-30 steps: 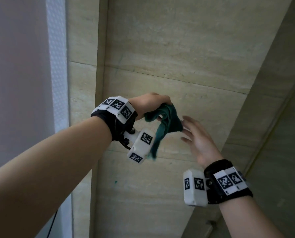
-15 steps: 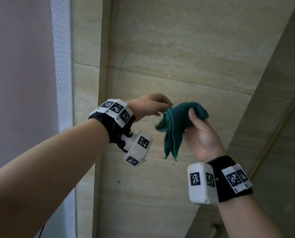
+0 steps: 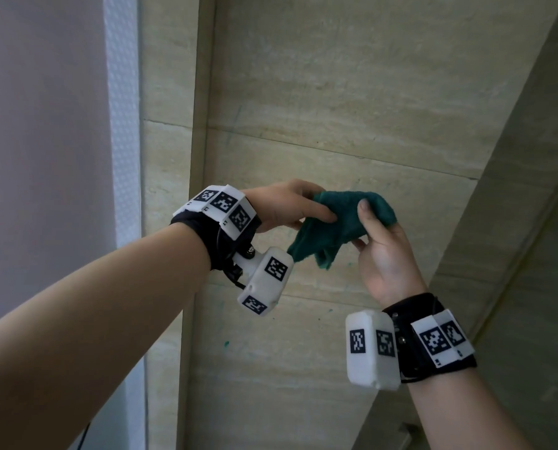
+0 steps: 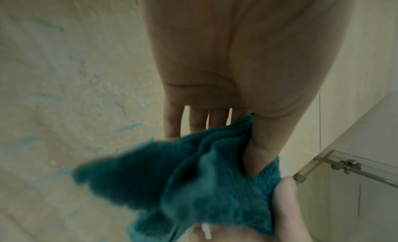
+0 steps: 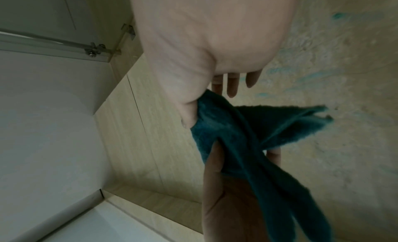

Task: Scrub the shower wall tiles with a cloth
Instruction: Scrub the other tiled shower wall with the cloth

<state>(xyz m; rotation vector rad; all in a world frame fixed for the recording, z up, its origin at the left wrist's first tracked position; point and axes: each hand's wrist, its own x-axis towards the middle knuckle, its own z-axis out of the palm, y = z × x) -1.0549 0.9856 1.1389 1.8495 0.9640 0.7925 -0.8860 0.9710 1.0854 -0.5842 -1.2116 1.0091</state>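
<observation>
Basically we start with the shower wall tiles (image 3: 352, 102), beige stone-look slabs filling the centre and top of the head view, grout lines running across, a corner edge down the centre-left. A pale frosted panel (image 3: 121, 108) takes the left side. Small teal smears (image 3: 225, 344) dot the tile in the lower centre, and the wrist views show more bluish streaks (image 4: 129, 127), so we judge scrubbing isn't finished.

Next, the left hand (image 3: 280, 207) reaches in from the lower left and the right hand (image 3: 384, 254) comes up from the lower right. They meet mid-frame, just off the wall. Both carry black wrist straps with white tagged camera blocks (image 3: 371, 349).

Between them is the teal cloth (image 3: 339, 225), bunched, loose ends hanging down, not touching the tile as far as we can tell. Left thumb and fingers pinch its left part. The right thumb (image 3: 367, 216) presses over its top while the other fingers back it from behind, so both hands are grasping it. We read this two-handed hold as refolding or regripping the cloth into a pad before pressing it on the wall.

Smallest: a metal bracket with screws (image 4: 344, 165) on a glass edge at the right of the left wrist view.
</observation>
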